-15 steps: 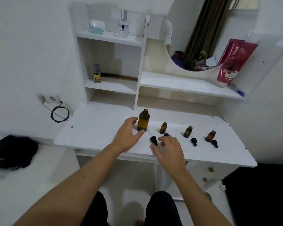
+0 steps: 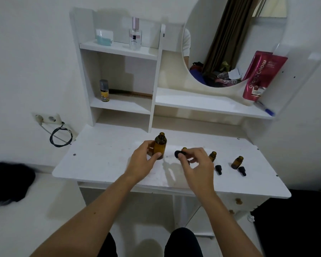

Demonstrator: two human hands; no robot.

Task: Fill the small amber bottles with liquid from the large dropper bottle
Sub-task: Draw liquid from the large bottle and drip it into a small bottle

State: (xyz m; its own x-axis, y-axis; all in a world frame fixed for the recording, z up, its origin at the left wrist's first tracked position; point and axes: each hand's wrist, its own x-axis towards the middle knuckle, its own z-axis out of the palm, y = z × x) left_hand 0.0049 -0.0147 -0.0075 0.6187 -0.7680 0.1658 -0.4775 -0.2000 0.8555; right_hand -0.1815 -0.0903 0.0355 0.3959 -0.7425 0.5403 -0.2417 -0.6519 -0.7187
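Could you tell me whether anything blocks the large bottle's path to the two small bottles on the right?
Yes: the right hand, holding a black dropper cap, sits between the large amber glass bottle and those small amber bottles.

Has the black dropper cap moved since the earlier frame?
Yes. The right hand now pinches the dropper cap, lifted off the table and level with the big amber bottle.

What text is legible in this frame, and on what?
"Glow", running up the pink tube on the right shelf; the letters before it are blurred.
"10x", on the same tube's lower label.
Perfume bottle label: too small to read.
Yellow spray can label: blurred.
Amber bottles: no text visible.
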